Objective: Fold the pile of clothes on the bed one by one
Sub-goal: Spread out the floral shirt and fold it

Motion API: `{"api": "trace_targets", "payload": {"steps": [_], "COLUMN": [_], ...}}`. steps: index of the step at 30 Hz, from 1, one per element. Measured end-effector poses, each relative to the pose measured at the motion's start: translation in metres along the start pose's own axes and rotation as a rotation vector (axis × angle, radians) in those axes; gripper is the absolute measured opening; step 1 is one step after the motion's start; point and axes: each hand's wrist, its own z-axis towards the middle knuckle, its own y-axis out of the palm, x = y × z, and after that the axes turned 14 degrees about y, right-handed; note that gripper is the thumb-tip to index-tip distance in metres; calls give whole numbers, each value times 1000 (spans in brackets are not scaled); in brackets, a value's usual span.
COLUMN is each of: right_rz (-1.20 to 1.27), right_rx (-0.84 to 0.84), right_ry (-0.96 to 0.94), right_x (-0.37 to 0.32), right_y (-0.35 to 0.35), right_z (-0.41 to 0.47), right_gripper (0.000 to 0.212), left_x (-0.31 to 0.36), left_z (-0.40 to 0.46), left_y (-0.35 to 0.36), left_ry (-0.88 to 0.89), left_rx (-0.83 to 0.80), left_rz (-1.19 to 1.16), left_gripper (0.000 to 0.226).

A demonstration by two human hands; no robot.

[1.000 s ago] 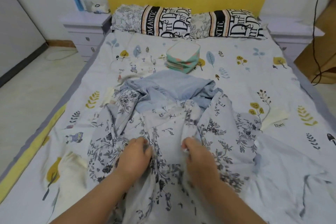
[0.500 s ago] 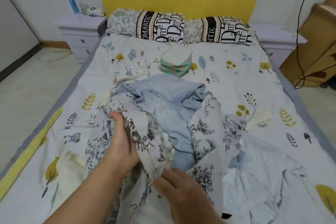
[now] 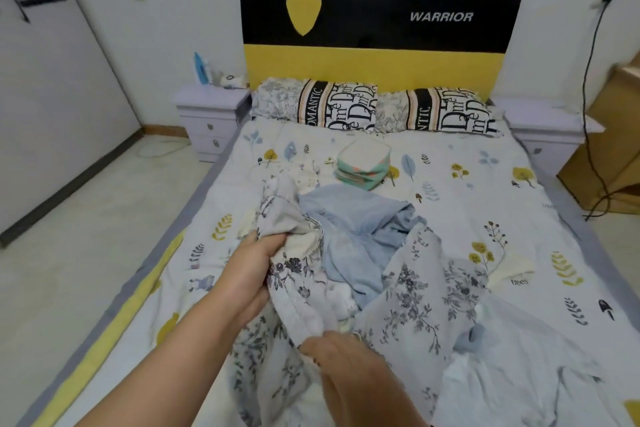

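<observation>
A white garment with a grey flower print (image 3: 412,291) lies crumpled across the near middle of the bed (image 3: 502,184). My left hand (image 3: 252,267) grips a raised bunch of it at the left. My right hand (image 3: 346,360) holds its lower edge closer to me. Beneath it a light blue garment (image 3: 349,218) spreads toward the pillows. Another pale blue-white garment (image 3: 512,381) lies at the near right. A folded stack with teal and orange edges (image 3: 363,163) sits farther up the bed.
Two patterned pillows (image 3: 336,107) lean against the black and yellow headboard (image 3: 374,55). White nightstands (image 3: 207,114) flank the bed. A brown cardboard box (image 3: 606,156) and a black cable (image 3: 588,97) stand at the right. Pale floor runs along the left side.
Both hands moved from pressing the floral garment flat to gripping it; my left hand has lifted a bunch up and left, my right drew back toward me. The view tilted up.
</observation>
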Motion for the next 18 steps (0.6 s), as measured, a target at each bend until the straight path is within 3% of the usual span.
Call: {"api": "trace_targets", "payload": {"steps": [2,4,7,9,11,13,15,18], "right_rz": [114,334,597,660,586,513,435,397], "right_rx": [-80,-105,192,266,99,-131,-269,-188], "right_ry": [4,73,200,331,440,430,364,332], "right_x": [-13,-29,-49,-56,-60,-69,-84,-104], "right_y": [-16,-36,-66,-87,-107,-125,-135,-139], "right_z": [-1,-1,15,32,51,66,75,78], "right_gripper": [24,28,37,54,89,110,104,51], "left_x": [24,53,96,121,141,158,169,182], "left_z": [-15,-31,-55,-70,-85,-101,-113,-118], "left_y": [4,7,7,6,4,3,0,-12], "left_ry": [29,74,124,145,162,169,189,211], "left_rx": [-50,-129,-266,-318,-373,-434,-463,-353], "left_rz": [-31,-37,-53,-59,-57,-58,-70,-93], "left_gripper": [29,35,45,46,40,36,35,28]}}
